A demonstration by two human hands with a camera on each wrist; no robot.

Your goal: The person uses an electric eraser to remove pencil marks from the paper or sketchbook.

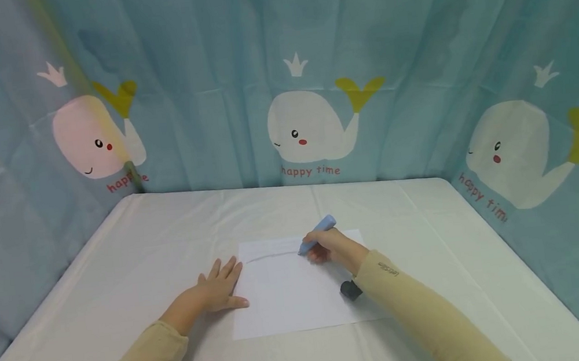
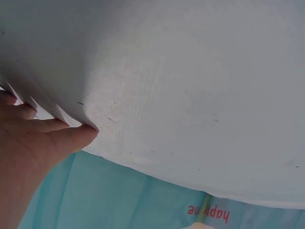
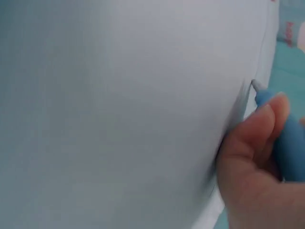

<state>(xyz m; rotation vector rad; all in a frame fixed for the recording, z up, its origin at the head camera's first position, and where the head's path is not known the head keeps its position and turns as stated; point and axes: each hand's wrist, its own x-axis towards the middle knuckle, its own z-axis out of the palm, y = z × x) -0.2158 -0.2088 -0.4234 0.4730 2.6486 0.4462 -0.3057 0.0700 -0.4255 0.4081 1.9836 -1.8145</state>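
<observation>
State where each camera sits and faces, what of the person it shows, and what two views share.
Head: on the head, facing forward and down at the paper; left hand, right hand and sleeves show.
Left wrist: on that wrist, facing over a white surface towards the curtain; the left hand shows.
Right wrist: on that wrist, facing the blue marker; the right hand shows.
Shared by head and right wrist: the blue marker.

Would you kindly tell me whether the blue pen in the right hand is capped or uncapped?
Uncapped: the blue pen shows its bare tip, with a drawn line leading to it.
</observation>
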